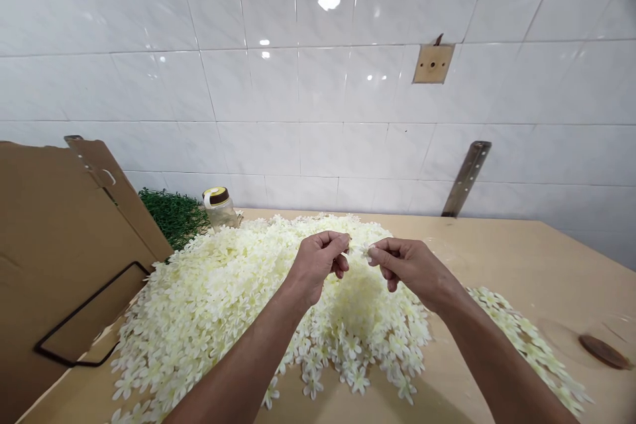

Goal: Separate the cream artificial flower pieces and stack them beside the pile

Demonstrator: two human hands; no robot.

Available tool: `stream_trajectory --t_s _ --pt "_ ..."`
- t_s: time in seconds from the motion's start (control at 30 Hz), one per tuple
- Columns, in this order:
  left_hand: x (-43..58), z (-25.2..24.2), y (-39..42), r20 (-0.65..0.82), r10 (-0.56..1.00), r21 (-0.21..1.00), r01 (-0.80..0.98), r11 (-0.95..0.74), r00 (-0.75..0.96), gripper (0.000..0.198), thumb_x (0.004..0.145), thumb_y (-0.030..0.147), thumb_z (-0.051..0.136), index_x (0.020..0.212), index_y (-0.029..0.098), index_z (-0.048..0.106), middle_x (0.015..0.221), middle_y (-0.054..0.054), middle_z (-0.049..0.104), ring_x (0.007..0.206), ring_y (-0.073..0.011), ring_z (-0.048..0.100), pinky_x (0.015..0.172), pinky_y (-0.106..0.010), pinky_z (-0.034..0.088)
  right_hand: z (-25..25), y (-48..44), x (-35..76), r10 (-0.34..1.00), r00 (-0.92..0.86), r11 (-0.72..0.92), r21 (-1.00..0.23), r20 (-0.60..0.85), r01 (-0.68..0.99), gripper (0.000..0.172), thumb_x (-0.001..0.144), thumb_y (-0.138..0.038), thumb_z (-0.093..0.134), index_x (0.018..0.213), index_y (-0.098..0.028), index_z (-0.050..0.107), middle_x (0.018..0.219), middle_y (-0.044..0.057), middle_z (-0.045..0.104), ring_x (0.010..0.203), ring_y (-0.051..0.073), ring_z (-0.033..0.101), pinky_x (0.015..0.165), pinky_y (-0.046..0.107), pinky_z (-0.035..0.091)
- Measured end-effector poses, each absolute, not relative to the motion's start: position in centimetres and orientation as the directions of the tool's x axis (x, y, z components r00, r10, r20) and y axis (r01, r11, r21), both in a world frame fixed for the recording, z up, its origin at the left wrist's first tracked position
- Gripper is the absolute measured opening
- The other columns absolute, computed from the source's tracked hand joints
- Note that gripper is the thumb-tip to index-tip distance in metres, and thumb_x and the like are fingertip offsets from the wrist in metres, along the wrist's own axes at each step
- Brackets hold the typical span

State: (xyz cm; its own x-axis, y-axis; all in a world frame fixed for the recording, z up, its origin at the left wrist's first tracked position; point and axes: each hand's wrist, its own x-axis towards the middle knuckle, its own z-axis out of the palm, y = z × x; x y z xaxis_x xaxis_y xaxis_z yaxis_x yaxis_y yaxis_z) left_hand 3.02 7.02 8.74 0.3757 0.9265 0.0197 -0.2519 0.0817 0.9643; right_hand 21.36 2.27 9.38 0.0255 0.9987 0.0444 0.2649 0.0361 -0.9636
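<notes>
A whitish piece (369, 254) is pinched by the right hand (405, 263), its axis indiscernible; the left hand's (320, 258) hold cannot be told; heaped flowers (223, 278) are turned variously.

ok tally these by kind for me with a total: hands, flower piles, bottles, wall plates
Hands: 2, left hand and right hand
Flower piles: 2, large heap and smaller spread; single flowers overlap too much to count
Bottles: 1, the capped bottle
Wall plates: 1, the tan plate
Total: 6
</notes>
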Motion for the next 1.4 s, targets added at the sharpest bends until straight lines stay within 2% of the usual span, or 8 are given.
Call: stream_trajectory --t_s 0.13,0.3,0.4,0.5,0.63,0.87,1.23,1.4 --pt "3.0 9.0 6.9 0.018 0.929 0.967 -0.242 0.077 0.369 0.028 0.075 0.039 0.075 0.070 0.015 0.061 0.052 0.000 0.054 0.047 -0.0095 0.048 0.045 -0.022 0.036 9.2 2.3 21.2 0.998 0.036 0.043 -0.976 0.051 0.214 0.037 0.075 -0.052 0.074 0.080 -0.016 0.067 0.061 0.000 0.060 0.049 0.010 0.048 0.044 0.025 0.047" --pt "3.0 9.2 6.9 0.021 0.924 0.970 -0.232 0.074 0.381 0.029 0.074 0.039 0.075 0.070 0.015 0.060 0.051 0.001 0.052 0.046 -0.0092 0.047 0.045 -0.022 0.035 8.9 2.4 21.0 0.998 0.057 -0.012 -0.928 0.009 0.372 0.034 0.085 -0.047 0.064 0.077 -0.015 0.069 0.063 0.001 0.062 0.047 0.009 0.050 0.046 0.024 0.050" --pt "3.0 9.1 6.9 0.022 0.923 0.975 -0.212 0.065 0.384 0.025 0.076 0.036 0.073 0.072 0.014 0.061 0.049 0.001 0.052 0.045 -0.0091 0.046 0.045 -0.022 0.036 8.4 2.8 21.1 0.996 0.087 -0.047 -0.906 -0.011 0.421 0.030 0.086 -0.041 0.064 0.096 -0.014 0.072 0.075 0.005 0.068 0.050 0.010 0.053 0.046 0.025 0.052" --pt "3.0 9.0 6.8 0.045 0.923 0.981 -0.192 0.032 0.383 0.022 0.076 0.034 0.071 0.074 0.014 0.064 0.051 0.001 0.053 0.045 -0.0092 0.046 0.045 -0.022 0.037 8.1 2.9 21.2 0.996 0.086 -0.033 -0.908 0.003 0.417 0.039 0.088 -0.045 0.060 0.111 -0.015 0.069 0.091 0.009 0.071 0.052 0.011 0.056 0.044 0.026 0.052" --pt "3.2 8.9 6.7 0.094 0.925 0.988 -0.147 -0.042 0.367 0.019 0.078 0.033 0.069 0.076 0.014 0.065 0.051 0.002 0.053 0.045 -0.0097 0.048 0.044 -0.022 0.038 8.3 2.7 20.9 0.999 0.025 0.031 -0.962 0.039 0.272 0.047 0.089 -0.058 0.054 0.096 -0.014 0.071 0.105 0.013 0.067 0.058 0.011 0.056 0.041 0.025 0.049" --pt "3.6 8.0 6.6 0.186 0.919 0.981 -0.016 -0.193 0.347 0.019 0.082 0.034 0.065 0.081 0.015 0.067 0.049 0.002 0.054 0.044 -0.0107 0.050 0.044 -0.022 0.041 8.6 2.4 20.3 0.999 -0.031 0.014 -0.990 0.010 0.139 0.044 0.081 -0.059 0.066 0.078 -0.015 0.069 0.056 -0.001 0.051 0.049 0.010 0.046 0.043 0.023 0.044" --pt "3.7 8.1 6.2 0.271 0.912 0.950 0.069 -0.305 0.309 0.019 0.085 0.035 0.062 0.083 0.017 0.067 0.055 0.002 0.057 0.049 -0.0108 0.054 0.048 -0.021 0.043 8.6 2.5 20.1 1.000 -0.030 0.011 -0.995 0.008 0.099 0.039 0.074 -0.053 0.076 0.082 -0.015 0.071 0.054 -0.003 0.048 0.049 0.009 0.043 0.042 0.023 0.041" --pt "3.6 8.1 6.2 0.247 0.914 0.955 0.077 -0.285 0.323 0.020 0.085 0.036 0.062 0.083 0.016 0.068 0.052 0.002 0.056 0.047 -0.0113 0.053 0.046 -0.022 0.042 8.5 2.3 20.3 0.999 -0.017 0.029 -0.996 0.027 0.085 0.036 0.073 -0.051 0.078 0.073 -0.016 0.066 0.054 -0.005 0.046 0.049 0.009 0.042 0.042 0.022 0.041"
